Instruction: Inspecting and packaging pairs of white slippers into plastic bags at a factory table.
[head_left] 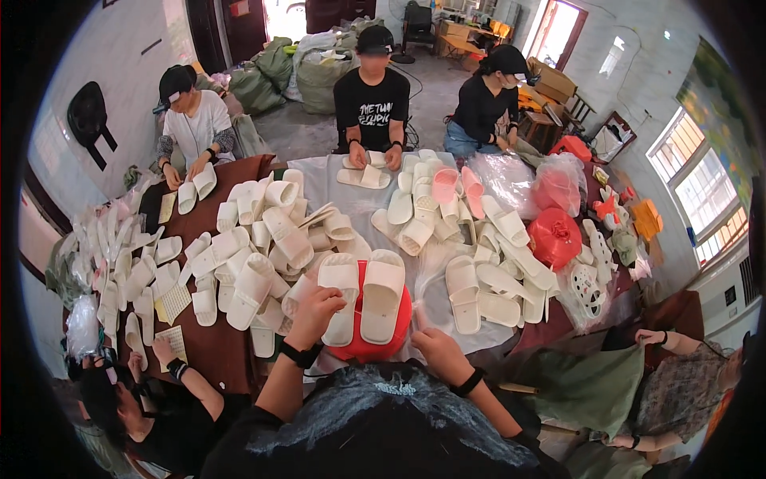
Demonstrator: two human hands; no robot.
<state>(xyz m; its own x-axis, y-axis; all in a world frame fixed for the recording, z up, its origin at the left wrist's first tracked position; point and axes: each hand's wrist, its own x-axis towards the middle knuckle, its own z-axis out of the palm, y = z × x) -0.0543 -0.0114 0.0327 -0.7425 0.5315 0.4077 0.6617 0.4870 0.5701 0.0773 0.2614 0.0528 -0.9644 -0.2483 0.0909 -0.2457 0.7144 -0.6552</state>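
Workroom table (227, 355) is pretty much buried in white slippers (291, 235), heaped out past both hands. From over here I've got the left hand (317, 311) curled at the edge of one slipper (339, 279); can't tell if it's pinching. Its mate (383, 295) sits between the hands, both on a red bag (363, 352). Right hand (440, 353) is half-curled just beside the bag, grip unclear to me.

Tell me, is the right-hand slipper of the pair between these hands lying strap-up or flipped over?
Strap-up: the white slide slipper shows its wide strap on top, with the insole visible below it.
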